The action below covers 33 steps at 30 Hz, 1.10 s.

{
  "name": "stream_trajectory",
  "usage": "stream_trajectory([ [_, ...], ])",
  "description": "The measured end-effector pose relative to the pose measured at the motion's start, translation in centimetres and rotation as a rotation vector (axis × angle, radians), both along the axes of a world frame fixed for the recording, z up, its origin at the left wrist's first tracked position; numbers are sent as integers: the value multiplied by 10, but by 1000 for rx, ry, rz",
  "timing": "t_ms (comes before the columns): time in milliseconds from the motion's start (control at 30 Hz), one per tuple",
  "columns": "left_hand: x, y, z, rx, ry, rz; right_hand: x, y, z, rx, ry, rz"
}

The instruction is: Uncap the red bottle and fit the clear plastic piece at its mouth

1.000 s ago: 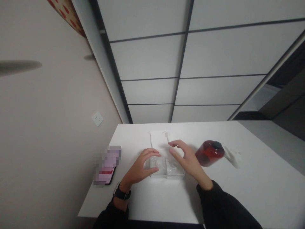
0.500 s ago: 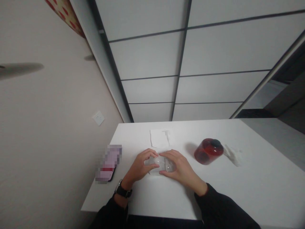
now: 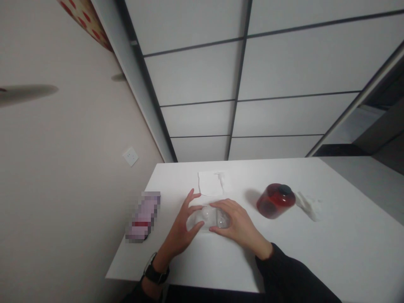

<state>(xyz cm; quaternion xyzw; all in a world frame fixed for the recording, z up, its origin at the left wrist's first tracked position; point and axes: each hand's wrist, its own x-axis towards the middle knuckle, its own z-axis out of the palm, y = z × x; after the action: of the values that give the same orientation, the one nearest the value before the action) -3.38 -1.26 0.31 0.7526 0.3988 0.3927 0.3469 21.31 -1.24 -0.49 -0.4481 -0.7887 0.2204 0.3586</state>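
A clear, see-through plastic container [image 3: 208, 215] lies on the white table between my two hands. Rounded shapes show in it, but its exact kind is hard to make out. My right hand [image 3: 232, 215] curls around its right end, thumb on the near side and fingers on the far side. At the left end, my left hand [image 3: 184, 223] has its fingers spread, with thumb and index finger close to the container's sides. Just beyond the hands lies a flat white tissue [image 3: 210, 183].
A red translucent jar with a dark lid [image 3: 275, 201] stands right of my hands, a crumpled tissue [image 3: 309, 206] beside it. At the table's left edge lies a blurred pinkish phone-like object [image 3: 143, 216]. A wall is on the left and a panelled cabinet [image 3: 202, 118] behind.
My left hand has loosened, shifted slightly left and towards me, and spread its fingers. My right hand stays around the container's right end.
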Motion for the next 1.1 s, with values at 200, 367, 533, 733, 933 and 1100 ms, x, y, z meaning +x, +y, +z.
stream_trajectory([
  [200, 3, 4, 0, 56, 33, 0, 0, 0, 1, -9, 2, 13],
  [367, 5, 5, 0, 36, 52, 34, 1, -1, 2, -25, 2, 9],
  [533, 11, 7, 6, -106, 44, -33, 1, -1, 3, -12, 7, 28],
  [733, 21, 14, 28, -55, -102, 93, 1, -1, 3, -26, -10, 11],
  [933, 24, 32, 57, -155, -130, 61, 2, -2, 3, -29, -2, 14],
  [1100, 21, 44, 64, -127, -130, 98, 0, -2, 2, -15, -8, 9],
])
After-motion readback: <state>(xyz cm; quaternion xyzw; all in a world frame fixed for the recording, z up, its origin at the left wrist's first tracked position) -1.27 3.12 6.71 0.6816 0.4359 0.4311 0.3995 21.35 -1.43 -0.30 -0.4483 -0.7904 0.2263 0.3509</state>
